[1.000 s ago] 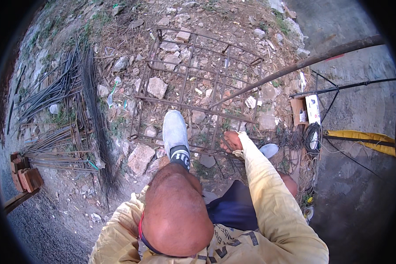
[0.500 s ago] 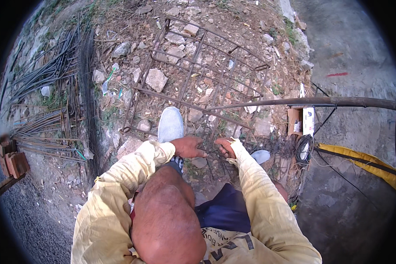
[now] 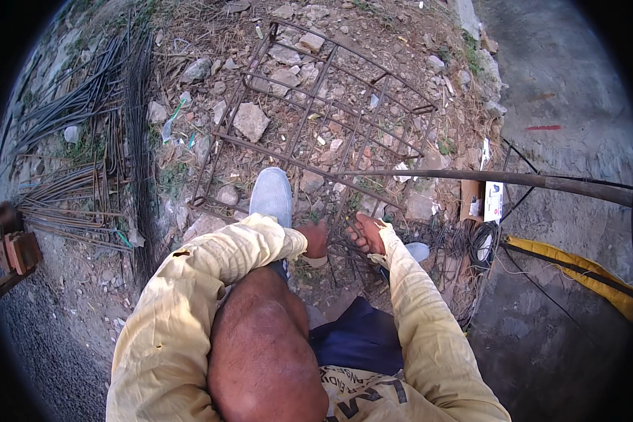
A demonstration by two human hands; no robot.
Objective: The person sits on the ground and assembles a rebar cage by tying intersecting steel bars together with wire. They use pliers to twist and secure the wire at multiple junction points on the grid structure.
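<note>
Low between my feet, my left hand (image 3: 314, 238) is curled closed, its fingertips mostly hidden. A short distance to its right is my right hand (image 3: 367, 233), turned partly palm up with its fingers bent inward. Thin dark wires (image 3: 339, 247) lie in a tangle between and below both hands. What either hand grips is too small to make out. Just beyond them lies a rusty rebar frame (image 3: 288, 158) of crossed bars with bent corners, flat on the rubble. The grey shoe (image 3: 271, 193) on my left foot is beside the frame's near edge.
Bundles of bent steel rods (image 3: 70, 109) and thin wire (image 3: 139, 141) lie at left, near stacked bricks (image 3: 22, 252). A long pole (image 3: 527, 180) crosses from the right above an opened carton (image 3: 494, 200). A yellow cloth strip (image 3: 577, 267) and stones (image 3: 251, 122) are around.
My left hand has turned and its fingers have curled in, where they were stretched to the right. My right hand has rolled palm up. The view has shifted slightly.
</note>
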